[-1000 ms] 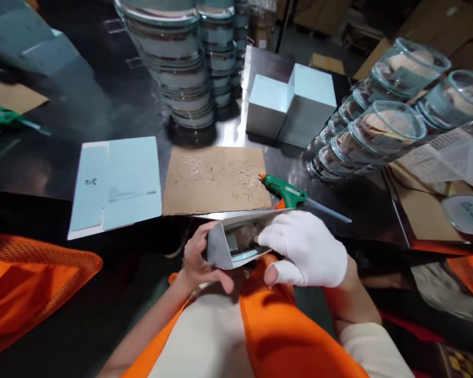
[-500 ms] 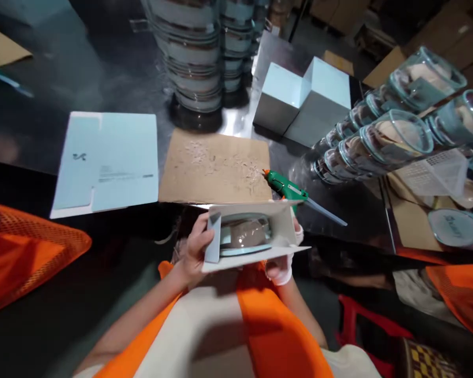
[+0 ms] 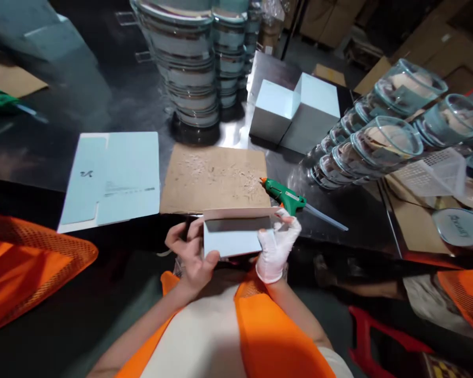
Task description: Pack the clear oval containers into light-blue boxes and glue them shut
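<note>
Holding a pale blue carton (image 3: 236, 239) at the table's near edge, the bare left hand (image 3: 189, 254) grips its left end and the gloved right hand (image 3: 276, 247) clasps its right end. Squaring the flaps calls for even pressure; the glue gun (image 3: 287, 197) lies just beyond.

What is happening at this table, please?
A person in an orange vest holds a small pale blue box between both hands at the table's near edge. The bare left hand grips its left end, and the white-gloved right hand its right end. A flap stands up along the far side. Just beyond lie a brown cardboard sheet marked with glue, a green glue gun and a flat unfolded box. Stacks of round glass containers and two closed boxes stand further back.
</note>
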The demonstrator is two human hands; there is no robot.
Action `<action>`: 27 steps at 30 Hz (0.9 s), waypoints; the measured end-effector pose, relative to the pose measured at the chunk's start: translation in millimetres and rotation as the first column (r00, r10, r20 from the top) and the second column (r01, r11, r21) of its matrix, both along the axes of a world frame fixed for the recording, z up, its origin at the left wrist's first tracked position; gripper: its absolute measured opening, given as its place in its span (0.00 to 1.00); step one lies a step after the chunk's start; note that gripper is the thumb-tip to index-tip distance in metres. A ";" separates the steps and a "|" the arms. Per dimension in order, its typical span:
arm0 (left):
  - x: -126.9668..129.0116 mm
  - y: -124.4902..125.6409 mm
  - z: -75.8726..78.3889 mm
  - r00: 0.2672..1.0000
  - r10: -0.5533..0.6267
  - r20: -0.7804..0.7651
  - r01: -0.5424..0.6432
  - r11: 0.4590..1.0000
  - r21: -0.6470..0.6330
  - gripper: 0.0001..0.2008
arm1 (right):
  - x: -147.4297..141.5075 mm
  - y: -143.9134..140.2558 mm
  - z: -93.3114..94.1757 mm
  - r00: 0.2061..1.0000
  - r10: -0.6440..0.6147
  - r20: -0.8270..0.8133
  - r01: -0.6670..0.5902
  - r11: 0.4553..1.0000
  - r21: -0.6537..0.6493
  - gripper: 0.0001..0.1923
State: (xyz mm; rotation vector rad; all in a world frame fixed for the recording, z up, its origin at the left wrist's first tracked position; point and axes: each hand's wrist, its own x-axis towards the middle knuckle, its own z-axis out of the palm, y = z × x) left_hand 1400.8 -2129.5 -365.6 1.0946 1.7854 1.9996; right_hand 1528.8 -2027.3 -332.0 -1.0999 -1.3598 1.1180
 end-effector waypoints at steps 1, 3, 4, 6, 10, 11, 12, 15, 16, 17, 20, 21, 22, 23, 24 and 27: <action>-3.4 1.4 4.2 0.997 -0.042 -0.063 0.046 0.998 0.054 0.31 | -1.7 0.7 1.7 1.000 -0.004 -0.015 0.003 1.000 -0.016 0.33; -13.1 1.2 11.2 0.958 -0.183 -0.222 0.199 0.979 0.053 0.27 | -2.5 1.9 3.6 1.000 0.015 -0.020 -0.016 0.998 -0.065 0.39; -18.3 -0.1 13.1 0.927 -0.250 -0.279 0.262 0.965 0.006 0.24 | -1.1 2.2 3.8 0.999 0.031 -0.020 -0.032 0.995 -0.090 0.40; -26.5 -3.7 12.8 0.905 -0.300 -0.301 0.292 0.954 -0.071 0.20 | 6.7 3.5 2.8 0.996 0.086 -0.030 -0.089 0.988 -0.124 0.37; -28.5 -6.3 2.1 0.982 -0.136 -0.134 0.118 0.984 -0.136 0.18 | 51.6 21.2 -0.2 0.982 0.161 0.094 -0.154 0.985 -0.077 0.23; -27.8 -4.3 0.0 0.993 -0.074 -0.089 0.059 0.985 -0.165 0.18 | 66.9 30.8 0.2 0.974 0.100 0.204 -0.094 0.995 -0.039 0.21; -27.5 -1.6 -0.8 0.999 -0.020 -0.045 0.010 0.980 -0.197 0.18 | 81.4 42.0 1.5 0.939 -0.011 0.343 0.007 1.000 0.013 0.22; -31.0 6.6 4.2 0.997 0.045 0.058 -0.027 0.960 -0.280 0.20 | 106.6 75.8 11.6 0.676 -0.052 0.735 0.128 0.991 -0.049 0.28; -33.5 8.2 6.6 0.996 0.046 0.082 -0.019 0.955 -0.298 0.20 | 106.7 84.6 15.3 0.578 0.043 0.815 0.122 0.983 -0.139 0.29; -36.1 9.0 8.3 0.994 0.050 0.099 -0.017 0.950 -0.310 0.20 | 103.2 91.8 17.5 0.489 0.140 0.861 0.110 0.969 -0.220 0.28; -40.9 8.2 8.0 0.987 0.077 0.138 -0.026 0.941 -0.337 0.18 | 85.5 105.9 11.6 0.435 0.298 0.850 0.131 0.913 -0.387 0.22; -40.8 7.3 7.3 0.986 0.075 0.152 -0.019 0.940 -0.340 0.16 | 81.4 108.8 6.9 0.516 0.309 0.799 0.151 0.885 -0.440 0.19; -39.8 6.4 6.9 0.984 0.062 0.165 -0.003 0.942 -0.337 0.15 | 79.1 111.3 2.1 0.618 0.301 0.727 0.161 0.856 -0.491 0.15; -38.4 5.7 6.8 0.984 0.040 0.175 0.019 0.946 -0.324 0.14 | 78.1 113.2 -2.1 0.717 0.277 0.640 0.158 0.829 -0.537 0.13; -36.6 5.5 7.1 0.984 0.018 0.180 0.038 0.952 -0.305 0.13 | 78.0 114.6 -5.6 0.800 0.247 0.547 0.140 0.810 -0.570 0.11; -32.0 7.3 9.6 0.987 -0.002 0.162 0.044 0.964 -0.261 0.10 | 77.0 112.6 -11.0 0.933 0.167 0.318 0.052 0.813 -0.580 0.12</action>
